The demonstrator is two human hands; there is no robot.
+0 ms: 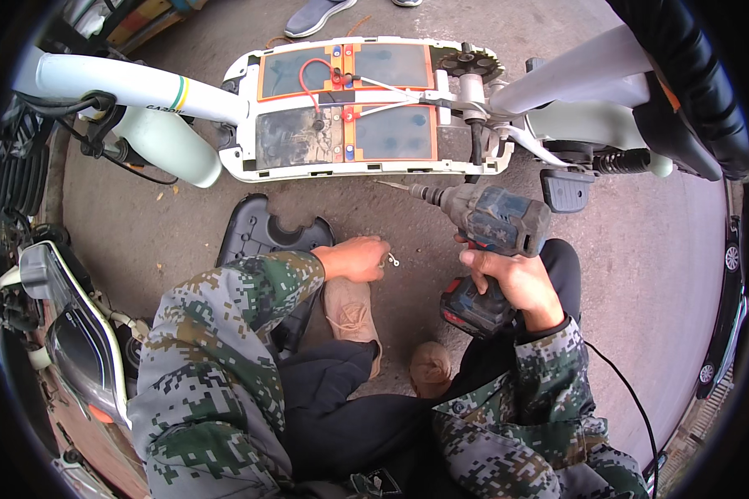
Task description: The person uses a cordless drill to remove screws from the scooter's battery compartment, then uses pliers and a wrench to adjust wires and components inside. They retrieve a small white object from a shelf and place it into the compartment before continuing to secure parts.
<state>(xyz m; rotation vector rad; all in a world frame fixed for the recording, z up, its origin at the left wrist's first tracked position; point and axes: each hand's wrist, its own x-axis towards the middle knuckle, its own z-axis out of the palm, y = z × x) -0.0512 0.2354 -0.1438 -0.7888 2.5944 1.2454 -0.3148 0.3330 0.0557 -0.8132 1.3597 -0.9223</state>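
My right hand (512, 283) is wrapped round the grip of a blue and black cordless drill (495, 216). Its long thin bit points left, just below the near edge of the scooter's open battery tray (374, 170). Four-part batteries (391, 66) with orange edges lie in the tray, joined by red and white wires (383, 86). My left hand (358, 257) is closed low over my left shoe, its fingertips pinching a small whitish piece (393, 260) that looks like metal. Beside that hand, a black plastic cover (262, 229) lies on the ground, partly behind my sleeve.
The scooter's white frame tube (133, 81) and pale front mudguard (171, 145) are at the left; a black footrest (567, 191) juts out at the right. Another scooter (79, 341) stands at my left. Someone's grey shoe (318, 17) shows beyond the tray. A black cable (628, 391) hangs at right.
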